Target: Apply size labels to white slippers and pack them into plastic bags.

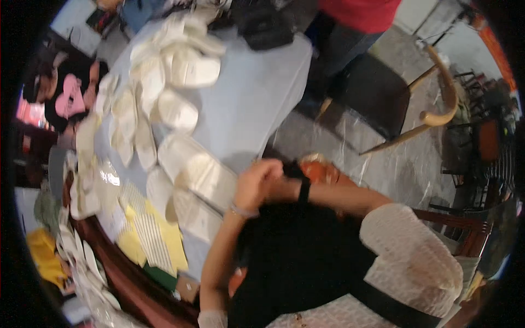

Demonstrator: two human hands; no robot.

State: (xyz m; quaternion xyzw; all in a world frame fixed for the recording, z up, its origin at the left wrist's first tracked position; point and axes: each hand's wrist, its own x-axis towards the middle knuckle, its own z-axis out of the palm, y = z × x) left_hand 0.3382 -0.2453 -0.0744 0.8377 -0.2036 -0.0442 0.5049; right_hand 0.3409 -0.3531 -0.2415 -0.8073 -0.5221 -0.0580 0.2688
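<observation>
My left hand (252,185) and my right hand (283,189) meet in front of my black apron (306,257), at the near edge of the table. The left fingers look curled closed; whatever they hold, if anything, does not show. Motion smears my right hand, and its fingers are partly hidden behind the left. A pair of large cream slippers (199,169) lies on the table just left of my hands, close to them but apart. More cream slippers (191,68) are spread and piled toward the far end.
The table has a pale grey cover (246,93). Yellow and striped sheets (150,229) lie at its near left. A black bag (262,27) sits at the far end. To the right stands a wooden chair with a dark seat (374,95). One person (74,93) is at the left; another in red (361,13) stands beyond.
</observation>
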